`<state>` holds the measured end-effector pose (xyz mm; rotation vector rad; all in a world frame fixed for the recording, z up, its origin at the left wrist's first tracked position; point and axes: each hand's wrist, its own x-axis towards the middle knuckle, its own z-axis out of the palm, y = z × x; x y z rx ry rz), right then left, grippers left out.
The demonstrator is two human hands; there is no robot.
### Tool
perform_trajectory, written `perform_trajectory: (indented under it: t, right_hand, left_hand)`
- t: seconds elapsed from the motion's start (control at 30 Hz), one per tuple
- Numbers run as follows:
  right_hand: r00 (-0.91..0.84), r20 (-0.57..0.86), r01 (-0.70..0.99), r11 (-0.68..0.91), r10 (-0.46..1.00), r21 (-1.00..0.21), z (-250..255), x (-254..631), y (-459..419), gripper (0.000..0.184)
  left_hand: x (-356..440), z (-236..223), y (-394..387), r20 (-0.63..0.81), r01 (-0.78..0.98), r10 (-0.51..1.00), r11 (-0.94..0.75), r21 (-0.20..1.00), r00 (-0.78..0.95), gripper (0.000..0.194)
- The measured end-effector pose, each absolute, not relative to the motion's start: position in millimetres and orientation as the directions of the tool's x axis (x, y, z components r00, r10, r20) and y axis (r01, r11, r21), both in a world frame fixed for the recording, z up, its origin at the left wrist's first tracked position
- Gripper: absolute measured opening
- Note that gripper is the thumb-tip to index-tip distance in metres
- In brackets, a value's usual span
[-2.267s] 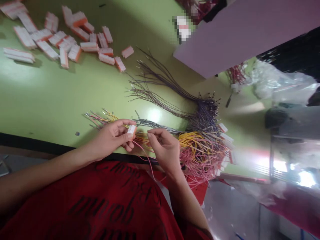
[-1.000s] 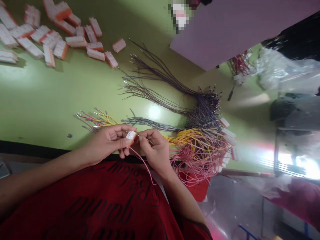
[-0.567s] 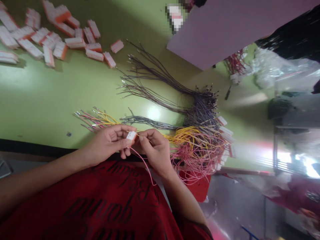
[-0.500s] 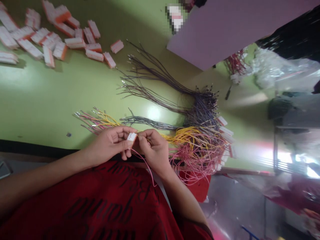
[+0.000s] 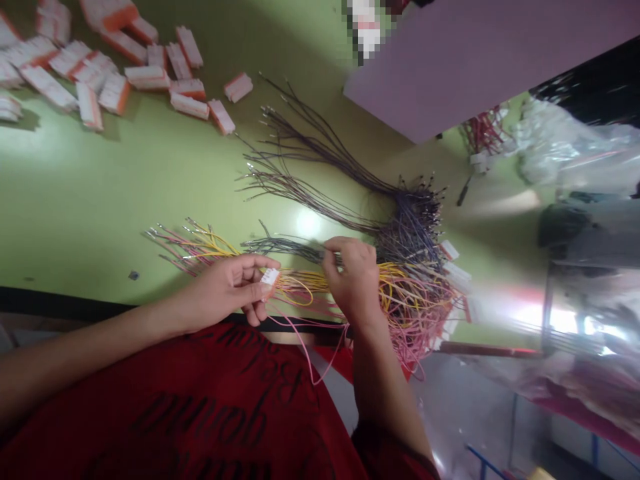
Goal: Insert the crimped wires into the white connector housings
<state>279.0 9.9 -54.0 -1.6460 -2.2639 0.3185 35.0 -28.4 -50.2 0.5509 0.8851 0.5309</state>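
In my left hand (image 5: 243,287) is a small white and orange connector housing (image 5: 270,277), pinched between thumb and fingers. Pink wires (image 5: 303,340) and a looped yellow wire (image 5: 307,293) trail from it to the right. My right hand (image 5: 353,277) is over the wire bundles, apart from the housing. Its curled fingertips meet at the grey wires (image 5: 295,247); whether one is caught between them is hidden. Below my left wrist's far side lie the metal-tipped ends of yellow and pink wires (image 5: 200,240).
Several white and orange connector housings (image 5: 145,78) are scattered at the table's upper left. Dark purple and brown wires (image 5: 320,147) fan out beyond my hands towards a tangled pile (image 5: 415,220). A purple board (image 5: 425,73) and clear plastic bags (image 5: 550,143) occupy the far right.
My right hand has left the housing and moved right, over to the grey wires. The left hand keeps its hold on the housing. A yellow wire loop now shows beside the housing.
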Motion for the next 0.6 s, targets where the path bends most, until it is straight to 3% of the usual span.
perform_trajectory:
  t: [0.13,0.2,0.27,0.33,0.43,0.6]
  right_hand:
    - [-0.079,0.149,0.778,0.154,0.986,-0.609,-25,281,-1,0.008]
    - [-0.109,0.154,0.7,0.186,0.982,-0.689,-12,271,-7,0.008]
    - [-0.274,0.118,0.597,0.265,0.954,-0.757,-6,254,-13,0.01]
    - [-0.414,0.07,0.516,0.298,0.907,-0.803,-9,237,-18,0.012]
    - [-0.351,0.05,0.551,0.249,0.935,-0.797,-23,224,-21,0.012]
    - [-0.262,0.127,0.628,0.269,0.957,-0.731,-35,233,-19,0.01]
  left_hand:
    - [37,-49,-26,-0.592,-0.224,0.627,0.759,0.612,0.507,0.075]
    - [40,-48,-24,-0.592,-0.232,0.632,0.757,0.611,0.5,0.086]
    - [42,-47,-22,-0.583,-0.244,0.651,0.742,0.625,0.486,0.081]
    - [45,-46,-21,-0.576,-0.268,0.687,0.714,0.646,0.442,0.064]
    - [45,-46,-18,-0.57,-0.3,0.736,0.673,0.676,0.367,0.043]
    - [43,-49,-15,-0.566,-0.368,0.764,0.645,0.67,0.309,0.041]
